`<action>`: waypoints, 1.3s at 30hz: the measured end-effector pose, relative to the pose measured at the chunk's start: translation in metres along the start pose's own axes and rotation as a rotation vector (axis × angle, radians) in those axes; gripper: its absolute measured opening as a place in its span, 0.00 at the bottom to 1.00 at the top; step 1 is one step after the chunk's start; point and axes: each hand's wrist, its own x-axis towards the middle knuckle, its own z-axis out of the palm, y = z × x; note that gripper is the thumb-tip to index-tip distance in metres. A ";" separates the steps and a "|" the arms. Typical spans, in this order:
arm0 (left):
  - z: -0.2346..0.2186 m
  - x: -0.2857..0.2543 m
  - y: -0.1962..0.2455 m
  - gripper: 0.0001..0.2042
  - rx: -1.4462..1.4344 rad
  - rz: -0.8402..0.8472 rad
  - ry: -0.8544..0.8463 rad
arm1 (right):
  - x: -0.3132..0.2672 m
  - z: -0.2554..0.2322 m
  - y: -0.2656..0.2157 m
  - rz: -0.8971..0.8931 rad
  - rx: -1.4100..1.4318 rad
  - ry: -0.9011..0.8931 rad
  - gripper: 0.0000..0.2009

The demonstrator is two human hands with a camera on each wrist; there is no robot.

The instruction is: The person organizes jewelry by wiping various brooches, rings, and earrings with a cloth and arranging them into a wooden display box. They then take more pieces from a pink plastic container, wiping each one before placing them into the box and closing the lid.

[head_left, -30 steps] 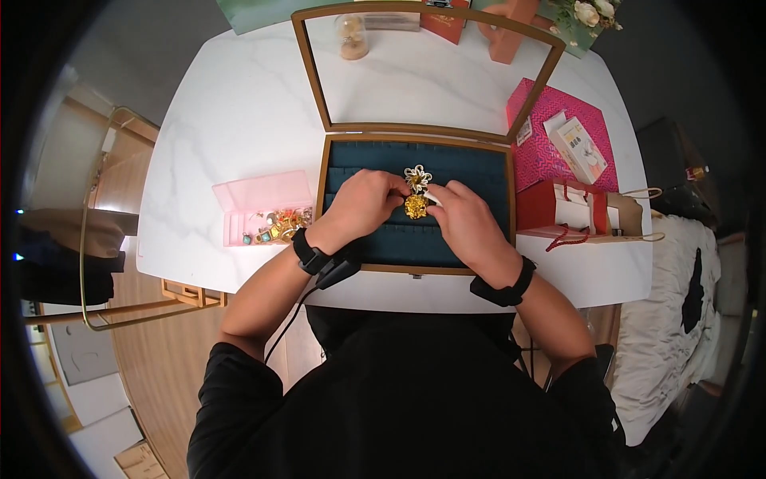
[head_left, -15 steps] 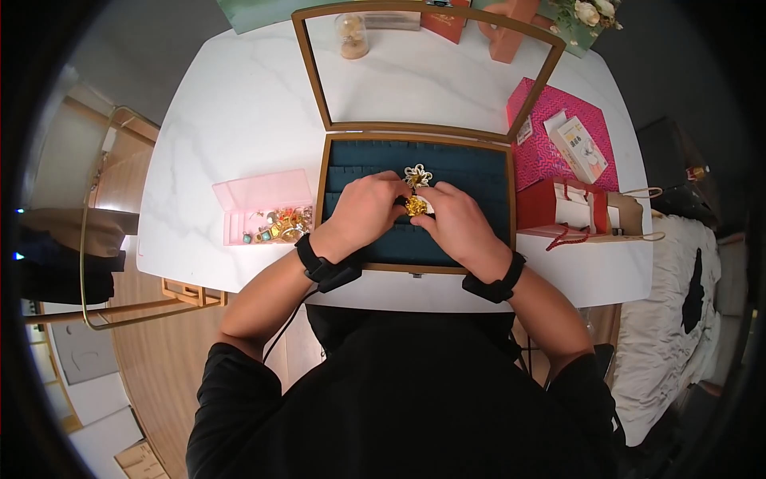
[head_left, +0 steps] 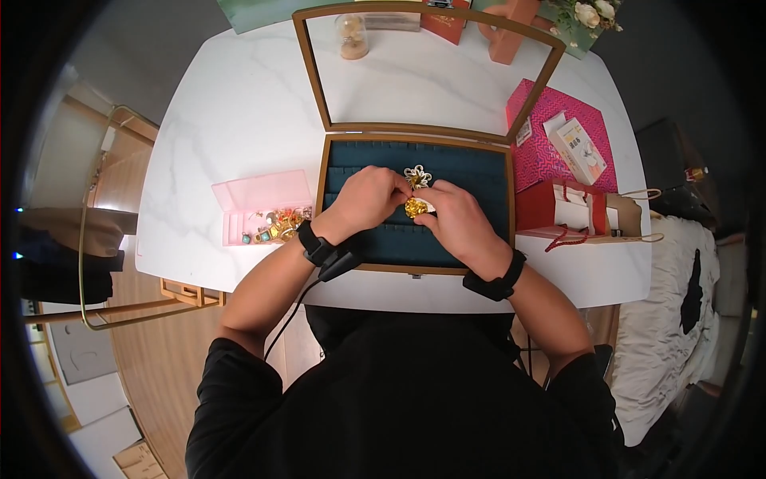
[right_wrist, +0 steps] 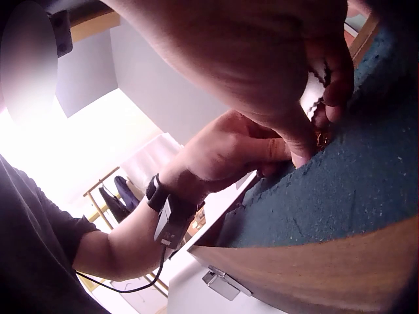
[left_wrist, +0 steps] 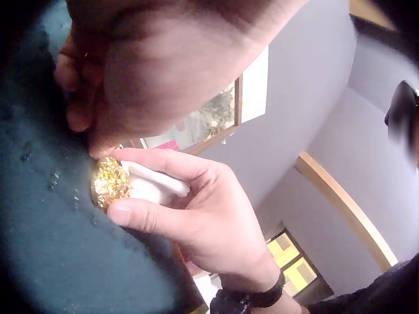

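In the head view a glittering gold cluster ornament (head_left: pixel 416 208) is in the dark teal lining of a wooden jewelry case (head_left: pixel 415 267). My right hand (head_left: pixel 464 227) has thumb and index finger on either side of it, and also grips a folded white cloth (left_wrist: pixel 154 183), whose zigzag edge shows in the right wrist view. From the left, my left hand (head_left: pixel 363 203) pinches the ornament at its far edge; its fingertips are partly hidden in the left wrist view. Just beyond the fingers lies a white and gold flower ornament (head_left: pixel 417 176).
The case's glass lid (head_left: pixel 423 128) stands raised behind. On the left is a pink box (head_left: pixel 263 191) full of jewelry. At right are a pink patterned box (head_left: pixel 550 152), a small white carton (head_left: pixel 580 152) and a red gift bag (head_left: pixel 537 209). A domed ornament (head_left: pixel 351 40) stands farther back.
My right hand has come in closer, its fingers shifting leftward over the gold ornament. My left fingers have shifted slightly at its edge. The case and surrounding things stay put.
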 end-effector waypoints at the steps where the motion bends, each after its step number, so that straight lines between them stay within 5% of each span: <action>1: 0.000 0.001 0.000 0.06 0.002 -0.028 -0.020 | 0.000 0.000 0.000 -0.006 -0.002 0.000 0.17; 23: 0.000 0.008 0.004 0.07 0.027 -0.136 -0.046 | 0.001 0.005 0.011 -0.166 -0.143 -0.004 0.23; 27: 0.004 0.003 0.006 0.07 0.000 -0.125 0.022 | -0.003 0.002 0.006 -0.114 -0.120 -0.032 0.17; 30: 0.001 -0.001 0.015 0.07 -0.021 -0.148 0.030 | -0.004 0.006 0.010 -0.123 -0.093 0.025 0.23; 39: 0.012 -0.006 0.005 0.06 0.047 0.013 0.186 | -0.005 0.005 0.008 -0.112 -0.057 0.042 0.25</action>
